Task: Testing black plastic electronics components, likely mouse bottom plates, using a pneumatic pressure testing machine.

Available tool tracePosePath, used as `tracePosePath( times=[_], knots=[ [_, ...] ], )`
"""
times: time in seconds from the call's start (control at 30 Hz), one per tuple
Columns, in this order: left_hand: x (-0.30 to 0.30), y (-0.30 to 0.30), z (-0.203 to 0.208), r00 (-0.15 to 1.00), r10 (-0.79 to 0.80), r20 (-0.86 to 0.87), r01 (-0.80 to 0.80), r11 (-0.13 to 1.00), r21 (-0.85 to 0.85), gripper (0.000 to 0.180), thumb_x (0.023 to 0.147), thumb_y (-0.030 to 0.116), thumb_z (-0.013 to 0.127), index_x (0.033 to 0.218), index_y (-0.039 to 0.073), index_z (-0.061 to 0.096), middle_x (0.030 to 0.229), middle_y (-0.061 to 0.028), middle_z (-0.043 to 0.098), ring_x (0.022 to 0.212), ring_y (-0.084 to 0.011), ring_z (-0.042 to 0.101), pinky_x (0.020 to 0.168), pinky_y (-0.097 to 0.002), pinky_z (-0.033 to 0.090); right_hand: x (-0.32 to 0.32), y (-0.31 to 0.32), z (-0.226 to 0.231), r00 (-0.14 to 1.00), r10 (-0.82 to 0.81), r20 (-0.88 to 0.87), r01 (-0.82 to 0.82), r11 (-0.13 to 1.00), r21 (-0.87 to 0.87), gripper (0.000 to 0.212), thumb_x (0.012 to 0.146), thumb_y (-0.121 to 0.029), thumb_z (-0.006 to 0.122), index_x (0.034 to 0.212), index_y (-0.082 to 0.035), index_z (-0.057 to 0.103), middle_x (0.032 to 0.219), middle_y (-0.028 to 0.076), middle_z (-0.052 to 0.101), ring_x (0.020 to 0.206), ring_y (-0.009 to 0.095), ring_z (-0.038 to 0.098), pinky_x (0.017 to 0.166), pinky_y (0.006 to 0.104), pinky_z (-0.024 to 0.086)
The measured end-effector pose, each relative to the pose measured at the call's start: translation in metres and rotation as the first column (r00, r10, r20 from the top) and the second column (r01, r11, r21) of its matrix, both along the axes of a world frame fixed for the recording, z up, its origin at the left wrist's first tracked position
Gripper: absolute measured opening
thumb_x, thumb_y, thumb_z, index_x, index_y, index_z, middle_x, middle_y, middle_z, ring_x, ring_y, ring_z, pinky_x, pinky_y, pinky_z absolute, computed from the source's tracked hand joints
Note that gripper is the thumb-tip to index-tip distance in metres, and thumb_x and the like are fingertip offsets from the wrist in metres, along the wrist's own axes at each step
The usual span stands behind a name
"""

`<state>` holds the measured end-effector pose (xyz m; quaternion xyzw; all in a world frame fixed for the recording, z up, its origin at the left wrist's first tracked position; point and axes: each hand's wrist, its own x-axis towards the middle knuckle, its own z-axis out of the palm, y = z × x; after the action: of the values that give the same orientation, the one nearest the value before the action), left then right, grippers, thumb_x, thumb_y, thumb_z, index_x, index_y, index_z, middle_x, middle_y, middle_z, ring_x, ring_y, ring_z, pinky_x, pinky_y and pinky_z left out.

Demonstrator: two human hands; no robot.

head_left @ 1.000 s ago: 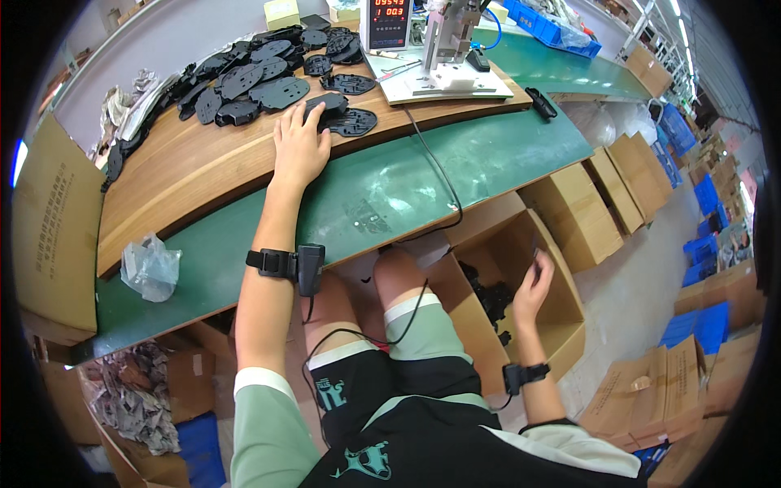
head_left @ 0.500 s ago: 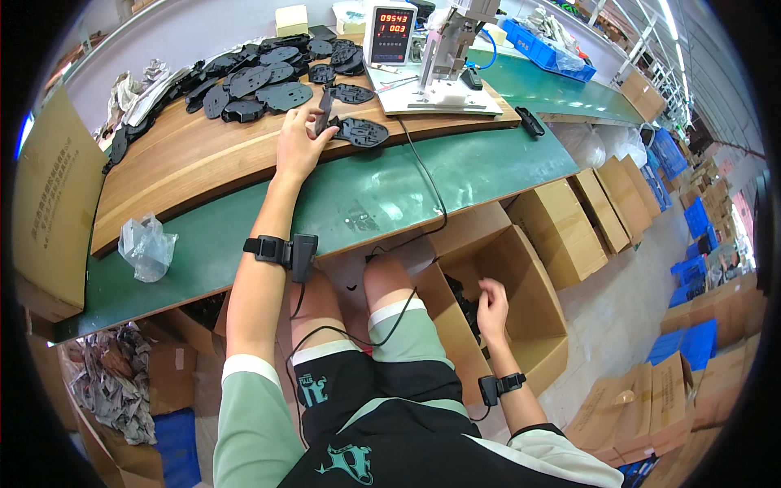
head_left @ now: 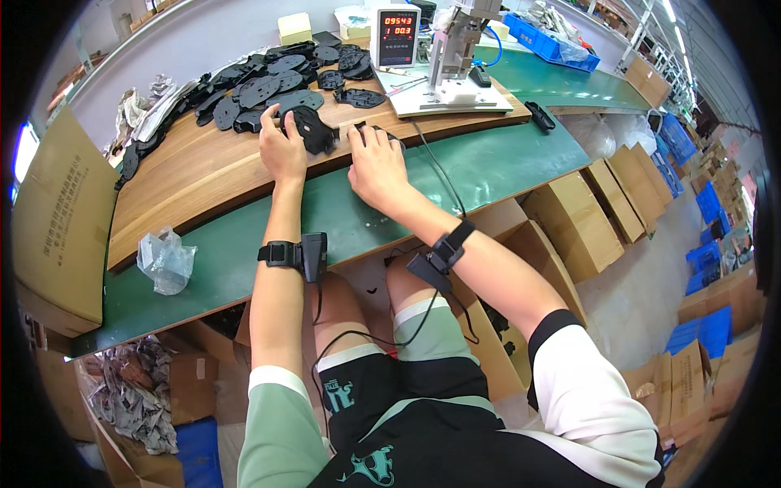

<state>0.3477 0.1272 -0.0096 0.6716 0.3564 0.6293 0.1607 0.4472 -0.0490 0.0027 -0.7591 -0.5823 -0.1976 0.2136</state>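
My left hand (head_left: 283, 153) is closed on a black plastic part (head_left: 312, 130), tilted up above the wooden board and slightly smeared by motion. Close to its right, my right hand (head_left: 379, 169) has its fingers curled over a flat black plastic plate (head_left: 394, 140), mostly hidden beneath them. Beyond both hands a heap of black oval plastic plates (head_left: 259, 91) spreads over the board. One more oval plate (head_left: 359, 98) lies singly between the heap and a bench press (head_left: 452, 65).
A digital counter box (head_left: 395, 39) stands beside the press. The wooden board (head_left: 191, 179) rests on a green bench (head_left: 236, 236) with a clear plastic bag (head_left: 167, 262) near its front edge. Cardboard boxes stand left (head_left: 61, 220) and below right (head_left: 569, 228). A cable (head_left: 439, 167) hangs over the edge.
My right hand has risen from the open carton below the bench to the plate on the board. My left hand has moved slightly left, turning the black part it holds.
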Motion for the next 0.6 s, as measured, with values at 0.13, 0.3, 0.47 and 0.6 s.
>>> tracePosePath(
  times=[0.13, 0.3, 0.47, 0.6],
  knots=[
    [-0.007, -0.002, 0.001, 0.997, -0.058, -0.046, 0.052, 0.992, -0.119, 0.028, 0.106, 0.025, 0.066, 0.126, 0.005, 0.064, 0.086, -0.0149, 0.073, 0.077, -0.0310, 0.071, 0.071, -0.0449, 0.053, 0.024, 0.010, -0.011, 0.987, 0.142, 0.082, -0.142, 0.990, 0.001, 0.032, 0.086, -0.016, 0.073, 0.116, -0.007, 0.070, 0.118, 0.015, 0.066, 0.114, 0.032, 0.062, 0.096, 0.0505, 0.049],
    [-0.002, -0.003, 0.001, 0.983, -0.060, -0.172, 0.055, 0.998, -0.036, 0.036, 0.102, 0.023, 0.064, 0.130, 0.002, 0.066, 0.126, -0.0267, 0.070, 0.117, -0.0415, 0.068, 0.102, -0.0482, 0.052, 0.037, -0.022, -0.006, 0.972, 0.235, 0.008, -0.234, 0.967, 0.095, 0.040, 0.082, -0.007, 0.073, 0.121, -0.003, 0.067, 0.116, 0.017, 0.064, 0.110, 0.037, 0.062, 0.096, 0.0464, 0.053],
    [0.003, -0.011, -0.001, 0.939, -0.181, -0.293, 0.171, 0.984, -0.058, 0.037, 0.095, 0.019, 0.067, 0.128, 0.005, 0.073, 0.151, -0.0252, 0.058, 0.142, -0.0421, 0.052, 0.121, -0.0471, 0.040, 0.056, -0.028, -0.007, 0.961, 0.275, 0.032, -0.276, 0.961, 0.012, 0.036, 0.079, -0.004, 0.074, 0.113, -0.002, 0.065, 0.115, 0.016, 0.061, 0.110, 0.036, 0.062, 0.096, 0.0469, 0.054],
    [-0.002, -0.008, -0.008, 0.879, -0.192, -0.435, 0.196, 0.980, -0.038, 0.034, 0.093, 0.021, 0.068, 0.123, 0.007, 0.075, 0.153, -0.0225, 0.057, 0.144, -0.0406, 0.050, 0.123, -0.0464, 0.038, 0.058, -0.031, 0.009, 0.948, 0.311, 0.075, -0.316, 0.946, 0.073, 0.032, 0.077, -0.002, 0.074, 0.107, -0.002, 0.064, 0.118, 0.016, 0.060, 0.110, 0.036, 0.062, 0.093, 0.0470, 0.056]
  ],
)
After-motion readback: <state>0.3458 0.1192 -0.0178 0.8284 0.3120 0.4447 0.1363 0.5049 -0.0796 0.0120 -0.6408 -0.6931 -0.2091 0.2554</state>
